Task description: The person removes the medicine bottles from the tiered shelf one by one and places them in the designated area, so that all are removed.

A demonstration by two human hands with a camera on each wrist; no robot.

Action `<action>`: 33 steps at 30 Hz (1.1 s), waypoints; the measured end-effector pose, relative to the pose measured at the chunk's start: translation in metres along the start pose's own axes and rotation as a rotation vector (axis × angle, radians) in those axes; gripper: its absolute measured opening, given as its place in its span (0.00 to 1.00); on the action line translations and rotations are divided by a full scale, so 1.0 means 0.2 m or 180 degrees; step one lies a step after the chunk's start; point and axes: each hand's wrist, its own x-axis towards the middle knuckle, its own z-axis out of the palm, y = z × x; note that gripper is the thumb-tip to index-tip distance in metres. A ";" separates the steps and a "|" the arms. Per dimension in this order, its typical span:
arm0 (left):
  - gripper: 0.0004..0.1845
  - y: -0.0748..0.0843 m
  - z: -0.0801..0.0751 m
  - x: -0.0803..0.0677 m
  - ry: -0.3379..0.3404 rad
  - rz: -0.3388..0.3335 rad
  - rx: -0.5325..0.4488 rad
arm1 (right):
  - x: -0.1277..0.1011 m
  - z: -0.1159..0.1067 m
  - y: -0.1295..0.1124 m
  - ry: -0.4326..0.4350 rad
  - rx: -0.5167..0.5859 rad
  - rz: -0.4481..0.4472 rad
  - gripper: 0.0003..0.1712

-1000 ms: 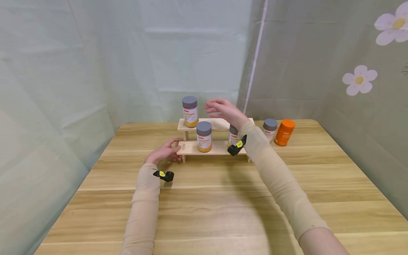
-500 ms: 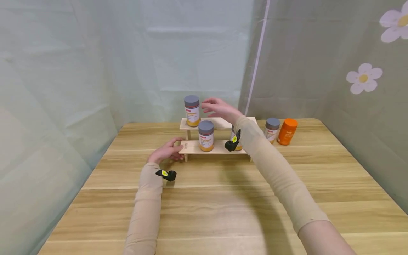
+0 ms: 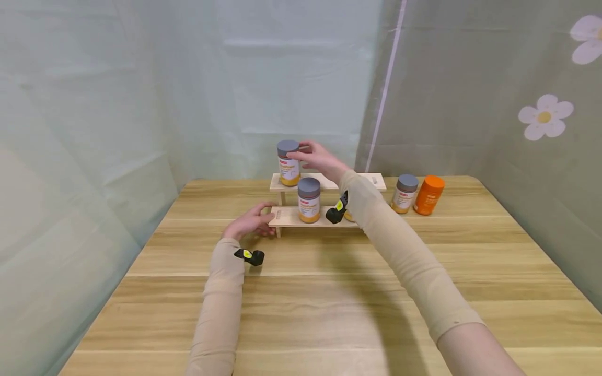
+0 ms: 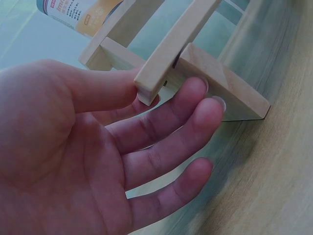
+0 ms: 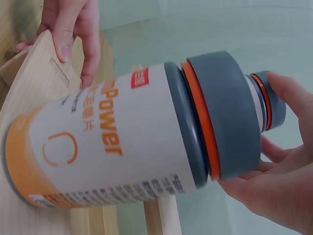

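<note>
I see right hand point(image 3: 316, 154) now reaching the grey-lidded white-and-orange jar point(image 3: 288, 163) upper centre, fingers closing round its lid | left hand point(image 3: 249, 223) flat, steadying two-tier wooden rack point(image 3: 324, 217) | pickup looks imminent.

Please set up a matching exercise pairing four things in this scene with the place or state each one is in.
Things:
1. right hand
2. left hand
3. orange bottle
4. wooden rack

Places or states:
A. stands on the table, right of the rack
B. fingers at the grey lid of the jar on the top shelf
C. has two steps carrying jars
D. touches the end of the lower shelf

Pairs: 1-B, 2-D, 3-A, 4-C
</note>
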 end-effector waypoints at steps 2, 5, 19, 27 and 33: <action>0.28 0.00 0.00 0.00 -0.0003 -0.0009 0.0010 | 0.00 0.01 0.00 0.0017 0.0015 -0.0036 0.43; 0.28 0.00 0.00 0.01 -0.0007 -0.0019 0.0001 | -0.01 0.02 -0.01 0.0059 -0.0001 -0.0071 0.43; 0.28 0.01 0.02 0.03 -0.0049 0.0005 -0.0011 | 0.00 0.03 0.03 0.0341 -0.0167 -0.0287 0.38; 0.29 0.01 0.01 0.04 -0.0052 -0.0026 -0.0012 | -0.03 0.01 0.03 0.0458 -0.0109 -0.0489 0.37; 0.29 -0.01 -0.02 0.04 -0.0081 -0.0029 -0.0094 | -0.06 0.00 0.00 0.0422 0.0021 -0.0623 0.36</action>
